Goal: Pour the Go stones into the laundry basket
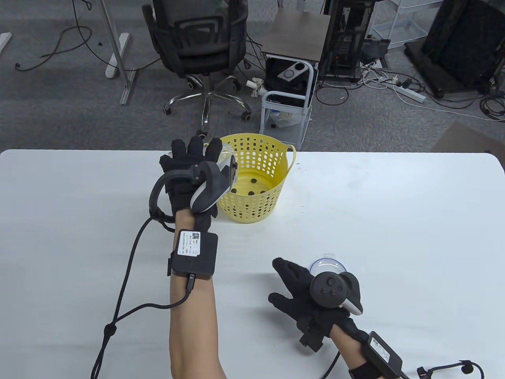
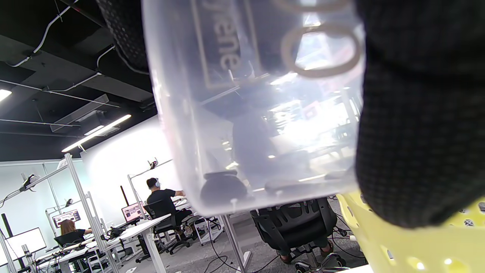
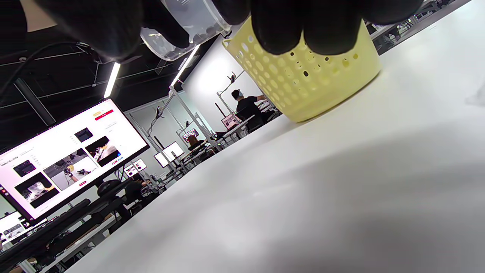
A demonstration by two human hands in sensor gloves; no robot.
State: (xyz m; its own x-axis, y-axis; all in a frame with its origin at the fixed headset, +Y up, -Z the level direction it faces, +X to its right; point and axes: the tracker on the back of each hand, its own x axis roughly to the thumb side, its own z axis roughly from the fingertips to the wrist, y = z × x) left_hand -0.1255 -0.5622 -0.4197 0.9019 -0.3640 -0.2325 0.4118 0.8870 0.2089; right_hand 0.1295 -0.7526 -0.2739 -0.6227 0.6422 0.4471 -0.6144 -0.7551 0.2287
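A yellow perforated laundry basket (image 1: 260,158) stands at the table's far middle, with a few black Go stones (image 1: 251,193) on its bottom. My left hand (image 1: 192,166) grips a clear plastic container (image 1: 224,150) tilted over the basket's left rim. In the left wrist view the container (image 2: 257,113) fills the frame, with black stones (image 2: 222,188) lying at its low end, above the basket's rim (image 2: 398,242). My right hand (image 1: 294,290) rests on the table near the front, fingers spread and empty. The right wrist view shows the basket (image 3: 310,79) and the container (image 3: 185,26) beyond my fingertips (image 3: 303,26).
A clear round lid (image 1: 324,263) lies on the white table (image 1: 394,221) just beyond my right hand. The left glove's cable (image 1: 126,276) trails across the table's front left. An office chair (image 1: 201,43) and a cart (image 1: 286,102) stand behind the table's far edge.
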